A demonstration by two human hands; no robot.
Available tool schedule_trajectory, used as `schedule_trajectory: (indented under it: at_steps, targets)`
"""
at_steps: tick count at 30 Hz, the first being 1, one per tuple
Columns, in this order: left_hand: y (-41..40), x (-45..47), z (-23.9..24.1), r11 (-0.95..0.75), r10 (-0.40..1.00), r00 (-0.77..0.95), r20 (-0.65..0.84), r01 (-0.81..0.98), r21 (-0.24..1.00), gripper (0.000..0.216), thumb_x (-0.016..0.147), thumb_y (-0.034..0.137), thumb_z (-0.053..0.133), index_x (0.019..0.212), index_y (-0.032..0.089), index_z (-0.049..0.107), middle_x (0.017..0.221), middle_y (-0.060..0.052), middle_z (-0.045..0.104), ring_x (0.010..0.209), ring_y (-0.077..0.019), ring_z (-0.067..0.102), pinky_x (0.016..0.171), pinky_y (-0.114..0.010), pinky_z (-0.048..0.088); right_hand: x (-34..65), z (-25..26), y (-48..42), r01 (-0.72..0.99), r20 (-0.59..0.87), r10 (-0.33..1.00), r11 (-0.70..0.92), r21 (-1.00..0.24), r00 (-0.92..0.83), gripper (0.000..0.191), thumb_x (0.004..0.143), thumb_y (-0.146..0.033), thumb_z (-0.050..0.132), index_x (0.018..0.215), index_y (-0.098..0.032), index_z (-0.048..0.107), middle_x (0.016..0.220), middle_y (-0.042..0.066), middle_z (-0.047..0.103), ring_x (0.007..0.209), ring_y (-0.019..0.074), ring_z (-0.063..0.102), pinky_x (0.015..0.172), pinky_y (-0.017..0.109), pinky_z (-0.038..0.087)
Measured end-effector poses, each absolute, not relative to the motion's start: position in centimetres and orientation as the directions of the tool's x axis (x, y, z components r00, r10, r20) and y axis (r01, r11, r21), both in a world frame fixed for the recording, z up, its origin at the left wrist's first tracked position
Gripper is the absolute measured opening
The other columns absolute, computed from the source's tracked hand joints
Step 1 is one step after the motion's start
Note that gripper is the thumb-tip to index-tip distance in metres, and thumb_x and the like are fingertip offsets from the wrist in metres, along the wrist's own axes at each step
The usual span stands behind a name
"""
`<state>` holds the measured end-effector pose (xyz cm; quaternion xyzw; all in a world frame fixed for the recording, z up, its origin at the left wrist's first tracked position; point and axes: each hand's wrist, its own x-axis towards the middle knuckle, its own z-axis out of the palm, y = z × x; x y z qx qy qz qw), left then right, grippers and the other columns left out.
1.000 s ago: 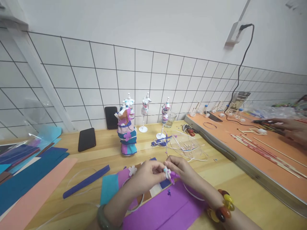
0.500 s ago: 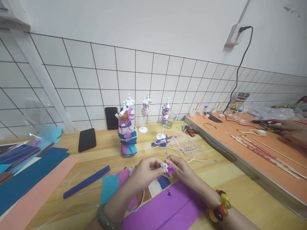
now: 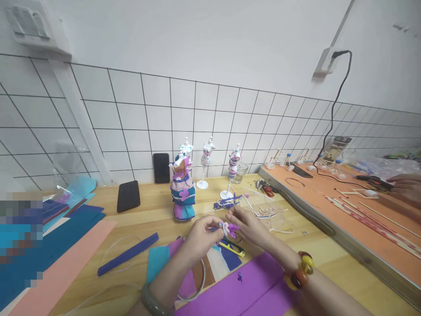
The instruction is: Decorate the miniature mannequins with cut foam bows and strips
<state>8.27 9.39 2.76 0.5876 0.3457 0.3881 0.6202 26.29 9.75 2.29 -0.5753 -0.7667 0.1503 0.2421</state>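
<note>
My left hand is closed in a pinch on a small white and purple decoration, with a bit of teal at its left end. My right hand is at the decoration's purple side, fingers curled and thumb hidden. A yellow-edged tool, perhaps a cutter, lies just below. Under my forearms are a purple sheet with a tiny dark blue scrap on it, and a patchwork of coloured pieces. Behind my hands stands a small dress form dressed in pink, blue and purple.
Several white mini dress forms stand at the back beside a glass. Two phones are to their left. Coloured sheets cover the left side. On an orange board, right, lie sticks and another person's hand.
The view has shifted, so the scene sits lower and farther right. My right fingers have lifted slightly around the decoration, and more of the yellow-edged tool shows beneath.
</note>
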Motion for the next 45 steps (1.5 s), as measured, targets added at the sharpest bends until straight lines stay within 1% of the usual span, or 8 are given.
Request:
schedule_trajectory:
  at_steps: [5, 10, 19, 24, 31, 35, 39, 45]
  targets:
    - [9.7, 7.2, 4.2, 0.214, 0.925, 0.362, -0.117, -0.242, 0.946, 0.014, 0.066, 0.024, 0.063, 0.073, 0.015, 0.056, 0.072, -0.004, 0.064, 0.069, -0.0135, 0.063, 0.068, -0.025, 0.048, 27.0, 1.8, 14.3, 0.871, 0.213, 0.951, 0.292, -0.395, -0.222, 0.035, 0.084, -0.021, 0.051, 0.118, -0.016, 0.048, 0.109, 0.012, 0.054, 0.087, 0.0191, 0.056, 0.076, 0.029, 0.039]
    - [8.6, 4.6, 4.7, 0.366, 0.908, 0.307, -0.285, -0.252, 0.896, 0.017, 0.061, 0.017, 0.069, 0.070, 0.013, 0.056, 0.068, -0.008, 0.067, 0.068, -0.0161, 0.066, 0.066, -0.026, 0.050, 27.2, 2.4, 15.3, 0.863, 0.144, 0.933, 0.361, -0.352, -0.331, 0.019, 0.080, -0.008, 0.048, 0.083, -0.013, 0.065, 0.082, 0.009, 0.060, 0.076, 0.0188, 0.058, 0.072, 0.028, 0.039]
    - [7.7, 4.0, 3.6, 0.325, 0.945, 0.142, -0.296, -0.282, 0.903, 0.029, 0.058, 0.015, 0.073, 0.074, 0.017, 0.049, 0.056, 0.002, 0.061, 0.050, -0.0118, 0.061, 0.050, -0.022, 0.046, 21.4, 5.8, 8.2, 0.764, 0.193, 0.870, 0.491, -0.418, -0.454, 0.023, 0.075, -0.004, 0.045, 0.085, -0.017, 0.062, 0.081, 0.005, 0.061, 0.072, 0.0164, 0.056, 0.067, 0.025, 0.040]
    - [8.2, 5.1, 3.5, 0.264, 0.962, 0.155, -0.227, -0.288, 0.921, 0.016, 0.061, 0.017, 0.070, 0.063, 0.015, 0.055, 0.049, 0.006, 0.054, 0.043, -0.0055, 0.051, 0.052, -0.020, 0.045, 18.4, 6.0, 6.9, 0.713, 0.254, 0.877, 0.480, -0.511, -0.408, 0.040, 0.073, -0.006, 0.050, 0.112, -0.015, 0.051, 0.099, 0.009, 0.060, 0.085, 0.0169, 0.056, 0.073, 0.025, 0.043]
    - [7.4, 5.2, 4.7, 0.308, 0.922, 0.313, -0.226, -0.244, 0.920, 0.026, 0.058, 0.017, 0.074, 0.082, 0.012, 0.069, 0.073, -0.004, 0.067, 0.065, -0.0129, 0.062, 0.062, -0.023, 0.047, 21.1, 5.0, 8.6, 0.699, 0.192, 0.911, 0.404, -0.589, -0.365, 0.011, 0.076, -0.015, 0.053, 0.074, -0.015, 0.064, 0.071, 0.002, 0.064, 0.066, 0.0143, 0.057, 0.060, 0.023, 0.044]
    - [7.2, 3.1, 4.1, 0.331, 0.921, 0.297, -0.250, -0.264, 0.906, 0.062, 0.057, 0.027, 0.077, 0.114, 0.018, 0.056, 0.106, -0.012, 0.064, 0.087, -0.0190, 0.064, 0.074, -0.029, 0.050, 28.5, 6.3, 11.4, 0.757, 0.137, 0.964, 0.264, -0.597, -0.228, 0.012, 0.073, -0.020, 0.057, 0.064, -0.015, 0.063, 0.054, 0.000, 0.062, 0.051, 0.0136, 0.057, 0.049, 0.023, 0.043]
    - [7.4, 0.5, 2.9, 0.364, 0.900, 0.301, -0.317, -0.118, 0.924, 0.054, 0.055, 0.040, 0.077, 0.099, 0.013, 0.062, 0.099, -0.015, 0.068, 0.083, -0.0200, 0.065, 0.072, -0.029, 0.050, 37.7, 8.4, 15.9, 0.834, 0.195, 0.976, 0.027, -0.550, 0.097, 0.020, 0.080, -0.022, 0.052, 0.091, -0.010, 0.061, 0.062, 0.005, 0.064, 0.051, 0.0160, 0.057, 0.048, 0.027, 0.044]
    - [6.0, -2.8, 3.6, 0.320, 0.893, 0.296, -0.340, 0.116, 0.940, 0.050, 0.055, 0.051, 0.073, 0.093, 0.019, 0.068, 0.092, -0.009, 0.072, 0.089, -0.0242, 0.064, 0.076, -0.032, 0.050, 43.2, 7.3, 21.8, 0.875, 0.327, 0.907, -0.084, -0.477, 0.265, 0.024, 0.088, -0.028, 0.051, 0.108, -0.016, 0.055, 0.110, 0.007, 0.058, 0.090, 0.0182, 0.059, 0.076, 0.037, 0.050]
